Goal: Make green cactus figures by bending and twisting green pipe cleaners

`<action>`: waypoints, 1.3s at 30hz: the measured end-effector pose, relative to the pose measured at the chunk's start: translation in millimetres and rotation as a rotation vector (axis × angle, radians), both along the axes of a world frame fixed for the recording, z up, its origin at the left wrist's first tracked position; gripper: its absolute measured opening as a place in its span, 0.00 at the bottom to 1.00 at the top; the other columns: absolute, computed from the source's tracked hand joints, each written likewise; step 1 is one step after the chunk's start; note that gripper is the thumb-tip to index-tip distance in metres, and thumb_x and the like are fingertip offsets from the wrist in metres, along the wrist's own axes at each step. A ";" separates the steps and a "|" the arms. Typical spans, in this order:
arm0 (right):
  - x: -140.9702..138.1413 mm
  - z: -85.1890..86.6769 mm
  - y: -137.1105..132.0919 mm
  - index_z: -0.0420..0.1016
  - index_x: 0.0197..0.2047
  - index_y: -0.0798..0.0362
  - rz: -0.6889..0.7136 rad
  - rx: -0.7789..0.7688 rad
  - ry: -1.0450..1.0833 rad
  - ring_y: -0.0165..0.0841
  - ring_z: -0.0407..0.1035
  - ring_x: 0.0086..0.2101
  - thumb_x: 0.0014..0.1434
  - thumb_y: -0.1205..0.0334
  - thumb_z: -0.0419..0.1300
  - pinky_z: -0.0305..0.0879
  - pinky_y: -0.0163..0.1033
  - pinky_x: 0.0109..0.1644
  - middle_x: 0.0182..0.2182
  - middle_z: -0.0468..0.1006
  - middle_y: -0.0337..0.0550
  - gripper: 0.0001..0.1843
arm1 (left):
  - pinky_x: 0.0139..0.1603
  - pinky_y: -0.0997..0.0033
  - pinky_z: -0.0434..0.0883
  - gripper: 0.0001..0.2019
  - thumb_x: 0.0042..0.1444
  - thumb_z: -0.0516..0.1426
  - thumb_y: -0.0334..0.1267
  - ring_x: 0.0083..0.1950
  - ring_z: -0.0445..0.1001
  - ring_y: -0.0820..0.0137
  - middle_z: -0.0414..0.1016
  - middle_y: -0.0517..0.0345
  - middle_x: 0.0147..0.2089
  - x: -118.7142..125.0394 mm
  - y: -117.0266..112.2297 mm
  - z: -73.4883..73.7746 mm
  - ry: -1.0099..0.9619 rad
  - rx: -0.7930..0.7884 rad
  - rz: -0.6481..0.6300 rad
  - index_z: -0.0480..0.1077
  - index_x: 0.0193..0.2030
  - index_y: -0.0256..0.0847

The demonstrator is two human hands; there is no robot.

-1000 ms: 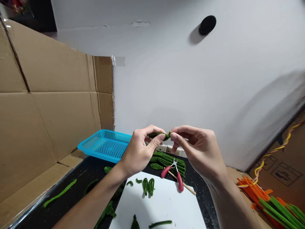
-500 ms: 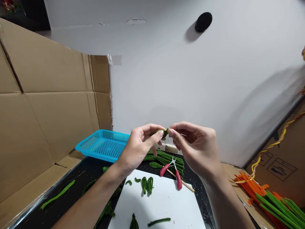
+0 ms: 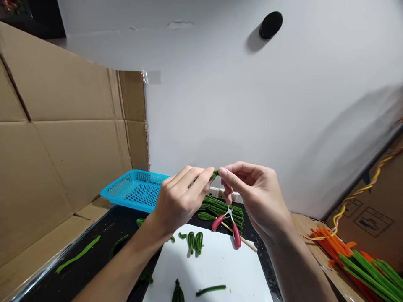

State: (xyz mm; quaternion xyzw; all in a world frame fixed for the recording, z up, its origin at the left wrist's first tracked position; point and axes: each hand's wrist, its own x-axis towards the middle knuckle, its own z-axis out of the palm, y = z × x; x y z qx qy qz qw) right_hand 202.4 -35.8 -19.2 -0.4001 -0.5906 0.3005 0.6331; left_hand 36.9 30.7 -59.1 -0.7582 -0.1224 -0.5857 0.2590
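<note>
Above the white board (image 3: pixel 239 277), both hands meet on a small dark-green pipe-cleaner piece (image 3: pixel 215 173), mostly covered by the fingers. My left hand (image 3: pixel 182 197), back toward me, is closed on its left part. The thumb and forefinger of my right hand (image 3: pixel 260 191) pinch its right end. Below lie two looped green pipe-cleaner pieces (image 3: pixel 198 243), a short straight green pipe cleaner (image 3: pixel 210 290) and a dark-green folded piece (image 3: pixel 178 291). Red-handled pliers (image 3: pixel 236 235) rest open across the board's far edge, beside a thin wooden stick (image 3: pixel 248 244).
A blue perforated basket (image 3: pixel 126 201) stands at the back left. Green pipe cleaners (image 3: pixel 220 205) lie bundled behind the board. Orange pipe cleaners (image 3: pixel 330 241) and lighter green ones (image 3: pixel 367 270) lie at right. A cardboard wall (image 3: pixel 72 96) rises on the left.
My left hand has turned over so its back faces me, its fingers now covering more of the green piece. My right hand has shifted slightly left, still pinching the end.
</note>
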 end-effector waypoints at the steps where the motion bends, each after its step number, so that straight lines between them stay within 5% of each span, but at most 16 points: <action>1: -1.6 -0.2 -0.1 0.83 0.30 0.55 -0.015 0.010 -0.002 0.27 0.68 0.19 0.56 0.55 0.77 0.65 0.35 0.25 0.20 0.76 0.38 0.13 | 0.36 0.67 0.77 0.10 0.69 0.60 0.24 0.37 0.80 0.66 0.83 0.50 0.40 -0.2 -0.3 0.5 0.019 0.001 0.015 0.74 0.55 0.31; 6: -11.1 -1.2 -0.6 0.84 0.32 0.55 -0.061 0.045 -0.021 0.27 0.68 0.20 0.56 0.58 0.76 0.67 0.35 0.24 0.22 0.78 0.39 0.10 | 0.32 0.67 0.73 0.06 0.75 0.53 0.28 0.33 0.75 0.67 0.76 0.53 0.34 2.4 -3.2 -0.3 0.073 -0.097 0.055 0.71 0.49 0.32; 12: -21.8 -7.1 -2.2 0.82 0.32 0.55 -0.222 0.180 -0.126 0.27 0.68 0.20 0.60 0.63 0.71 0.65 0.33 0.22 0.23 0.78 0.39 0.06 | 0.32 0.70 0.67 0.10 0.75 0.50 0.30 0.30 0.67 0.73 0.71 0.61 0.32 5.7 -13.9 1.9 0.032 -0.479 -0.188 0.69 0.42 0.38; 15: -24.1 -12.4 -0.3 0.80 0.34 0.55 -0.348 0.342 -0.237 0.28 0.71 0.23 0.64 0.67 0.67 0.67 0.33 0.25 0.25 0.78 0.38 0.05 | 0.30 0.73 0.65 0.13 0.77 0.50 0.39 0.27 0.65 0.75 0.67 0.65 0.27 5.9 -22.1 8.5 -0.022 -0.884 -0.386 0.69 0.40 0.41; 18: -23.0 -15.7 2.8 0.77 0.34 0.55 -0.463 0.559 -0.396 0.27 0.70 0.27 0.67 0.72 0.63 0.70 0.34 0.31 0.28 0.77 0.39 0.08 | 0.25 0.74 0.67 0.14 0.75 0.53 0.46 0.24 0.67 0.74 0.65 0.67 0.24 4.0 -25.2 17.3 -0.049 -1.246 -0.716 0.68 0.39 0.42; 22: -19.1 -16.3 3.9 0.75 0.36 0.56 -0.467 0.760 -0.561 0.26 0.68 0.30 0.68 0.79 0.59 0.68 0.35 0.34 0.30 0.75 0.39 0.12 | 0.18 0.79 0.64 0.15 0.71 0.56 0.44 0.20 0.65 0.77 0.56 0.69 0.24 -5.6 -20.7 29.0 -0.032 -1.561 -1.087 0.66 0.33 0.40; 27: -18.5 -16.2 1.4 0.76 0.41 0.56 -0.385 0.858 -0.620 0.26 0.69 0.33 0.67 0.82 0.60 0.69 0.34 0.36 0.34 0.76 0.41 0.11 | 0.16 0.82 0.61 0.15 0.67 0.54 0.37 0.18 0.62 0.78 0.51 0.69 0.22 -23.4 -11.8 35.1 0.043 -1.810 -1.325 0.61 0.28 0.41; 39: -19.0 -19.4 5.7 0.75 0.42 0.54 -0.337 0.876 -0.574 0.27 0.70 0.34 0.68 0.81 0.60 0.70 0.34 0.37 0.35 0.76 0.40 0.12 | 0.16 0.81 0.60 0.17 0.65 0.56 0.38 0.18 0.67 0.75 0.52 0.69 0.17 -28.3 -14.5 43.2 0.093 -1.703 -1.135 0.59 0.25 0.41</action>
